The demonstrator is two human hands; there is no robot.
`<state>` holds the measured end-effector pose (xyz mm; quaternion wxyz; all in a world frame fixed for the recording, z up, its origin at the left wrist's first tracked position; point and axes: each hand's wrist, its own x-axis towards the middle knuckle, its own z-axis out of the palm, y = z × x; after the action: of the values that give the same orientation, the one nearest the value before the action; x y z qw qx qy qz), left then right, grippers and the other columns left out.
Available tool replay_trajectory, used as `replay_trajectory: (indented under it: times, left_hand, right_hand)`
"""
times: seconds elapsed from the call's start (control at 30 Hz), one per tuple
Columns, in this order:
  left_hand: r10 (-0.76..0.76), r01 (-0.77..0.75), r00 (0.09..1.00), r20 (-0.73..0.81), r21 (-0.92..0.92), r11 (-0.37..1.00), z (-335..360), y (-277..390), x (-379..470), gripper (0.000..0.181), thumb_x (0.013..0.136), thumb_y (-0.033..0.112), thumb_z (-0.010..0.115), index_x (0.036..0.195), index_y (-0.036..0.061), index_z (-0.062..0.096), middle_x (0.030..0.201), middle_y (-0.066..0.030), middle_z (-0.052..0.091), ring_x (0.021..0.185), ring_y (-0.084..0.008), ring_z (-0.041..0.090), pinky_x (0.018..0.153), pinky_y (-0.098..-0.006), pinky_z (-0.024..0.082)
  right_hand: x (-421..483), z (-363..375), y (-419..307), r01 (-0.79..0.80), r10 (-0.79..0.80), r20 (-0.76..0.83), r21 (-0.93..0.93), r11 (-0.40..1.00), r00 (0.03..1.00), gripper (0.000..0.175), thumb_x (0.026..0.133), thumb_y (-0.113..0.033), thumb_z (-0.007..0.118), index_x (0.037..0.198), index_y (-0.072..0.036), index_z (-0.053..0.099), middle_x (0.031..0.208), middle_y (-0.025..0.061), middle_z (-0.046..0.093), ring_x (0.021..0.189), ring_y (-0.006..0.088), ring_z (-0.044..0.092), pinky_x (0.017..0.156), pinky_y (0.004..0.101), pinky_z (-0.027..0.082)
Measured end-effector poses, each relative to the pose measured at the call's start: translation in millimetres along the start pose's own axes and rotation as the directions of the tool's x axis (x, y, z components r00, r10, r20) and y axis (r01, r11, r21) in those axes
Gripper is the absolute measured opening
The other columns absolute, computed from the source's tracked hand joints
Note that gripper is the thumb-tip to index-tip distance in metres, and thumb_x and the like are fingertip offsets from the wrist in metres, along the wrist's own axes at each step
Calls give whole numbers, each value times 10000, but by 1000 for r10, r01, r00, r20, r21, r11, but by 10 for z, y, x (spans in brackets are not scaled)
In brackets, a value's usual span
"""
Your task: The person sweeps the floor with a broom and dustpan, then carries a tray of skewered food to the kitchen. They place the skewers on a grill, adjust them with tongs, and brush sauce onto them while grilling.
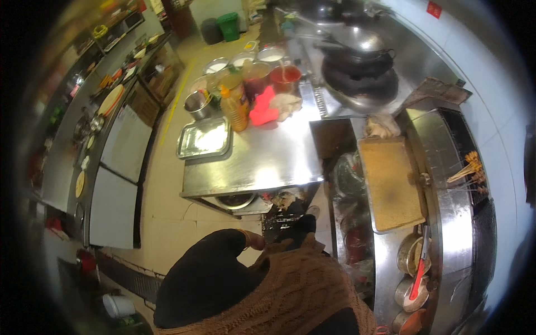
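My left hand shows only in part, at the end of a black sleeve with a bracelet at the wrist. It hangs in front of my body, near the front edge of a steel table; its fingers are mostly hidden. My right hand is out of view. On the table stand a shallow rectangular steel tray, a steel pot and a squeeze bottle with an orange cap. Beside the bottle lie a bright red cloth-like item and a beige cloth. Behind them is a container of red contents, among several bowls.
Dark woks sit on the stove at the upper right. Nearer on the right are a tray with a yellowish surface, a red-handled utensil on pots and a bunch of skewers. A counter with plates runs along the left.
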<state>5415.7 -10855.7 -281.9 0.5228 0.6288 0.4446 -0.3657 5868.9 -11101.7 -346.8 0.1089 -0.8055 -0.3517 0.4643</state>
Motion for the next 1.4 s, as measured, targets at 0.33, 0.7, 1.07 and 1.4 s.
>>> replay_trajectory:
  times: [0.33,0.7,1.07,1.4]
  left_hand:
    - [7,-411,619,-785,-317,855,412,-545,-293,311,807,112,553,1104,91,645,946,-105,692,832,-256,658,739,-354,514]
    - [-120,-637,-49,-992,-61,768,-1520,-463,-1137,458,811,117,685,1243,69,540,1115,-122,604,808,-175,616,704,-292,509]
    - [-392,-714,-355,-849,-24,700,-3683,-1166,-1171,1025,650,137,836,1431,-23,192,1341,-191,388,1234,-303,431,1035,-386,375]
    - [-172,-927,-305,-937,250,280,-3152,-1379,-1343,942,535,215,919,1301,25,404,1238,-118,514,1117,-235,540,953,-361,452]
  right_hand:
    - [269,34,-808,233,-215,104,-200,952,971,385,878,-228,587,1214,-42,561,970,171,657,859,347,624,751,451,484]
    - [436,-81,-4015,579,-560,-164,110,808,812,227,884,-70,565,1085,35,589,950,95,635,891,148,585,817,280,471]
    - [1981,816,-7748,729,-897,86,-619,293,434,694,724,-148,716,1354,-144,426,1437,183,347,1296,379,353,1035,456,353]
    - [2762,891,-7949,825,-877,-281,-318,468,389,507,721,-69,690,1200,-43,523,1145,161,597,1033,317,571,934,385,440]
